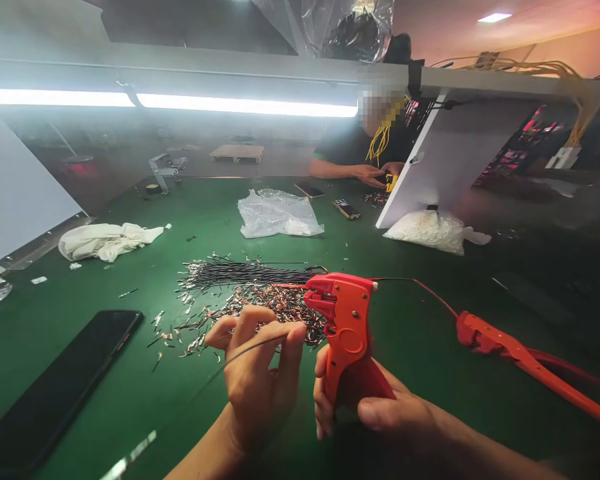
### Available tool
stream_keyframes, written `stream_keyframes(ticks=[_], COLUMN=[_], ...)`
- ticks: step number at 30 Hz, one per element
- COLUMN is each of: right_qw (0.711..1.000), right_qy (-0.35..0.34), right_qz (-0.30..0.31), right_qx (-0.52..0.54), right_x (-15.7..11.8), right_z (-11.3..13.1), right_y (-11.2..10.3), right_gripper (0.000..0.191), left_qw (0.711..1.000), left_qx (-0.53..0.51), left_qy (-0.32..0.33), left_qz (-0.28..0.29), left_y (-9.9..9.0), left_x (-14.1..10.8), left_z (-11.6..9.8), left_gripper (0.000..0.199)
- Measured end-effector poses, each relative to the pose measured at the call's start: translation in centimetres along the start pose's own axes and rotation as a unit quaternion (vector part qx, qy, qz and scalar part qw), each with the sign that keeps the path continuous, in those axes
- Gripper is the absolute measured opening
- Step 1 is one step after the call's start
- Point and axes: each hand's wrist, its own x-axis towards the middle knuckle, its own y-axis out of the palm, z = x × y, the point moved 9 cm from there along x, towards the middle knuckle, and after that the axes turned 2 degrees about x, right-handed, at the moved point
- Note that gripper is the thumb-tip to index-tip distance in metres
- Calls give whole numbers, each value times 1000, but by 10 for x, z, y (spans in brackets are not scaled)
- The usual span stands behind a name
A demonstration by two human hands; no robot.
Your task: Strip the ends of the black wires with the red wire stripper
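Between thumb and fingertips, my left hand (260,373) pinches a thin dark wire (254,346) that trails down toward the lower left, where a pale strip (129,457) shows. My right hand (405,410) is wrapped around the grip of an orange-red wire stripper (351,317), held upright with its jaws facing left. The wire's near end lies just left of the stripper, apart from the jaws. Behind my hands, a bundle of black wires (250,274) lies on the green table (180,393), beside a heap of cut insulation and copper scraps (285,303).
A second wire stripper (510,350) lies to the right. At left are a black phone (63,393) and white cloth (107,240). Farther back are a clear plastic bag (277,213), a bag of white pieces (427,230) and a co-worker's hands (373,175) with a yellow tool.
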Motion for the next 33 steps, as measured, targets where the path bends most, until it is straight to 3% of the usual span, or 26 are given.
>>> stream_keyframes(ticks=[4, 17, 23, 33], right_qw=[1000, 1000, 997, 995], right_qy=[-3, -21, -10, -1], right_qz=[-18, -13, -73, -95], right_qx=[23, 13, 25, 10], right_x=[1, 0, -5, -8], right_z=[-3, 2, -3, -6], right_y=[-3, -3, -13, -17], right_gripper=[46, 33, 31, 30], left_qw=[999, 999, 997, 998], left_qx=[-22, -8, 2, -14], left_qy=[-29, 23, 32, 23], left_qz=[6, 47, 73, 51], left_y=[1, 7, 10, 9], left_x=[0, -4, -9, 3], left_z=[0, -13, -11, -20], left_gripper=[17, 17, 15, 24])
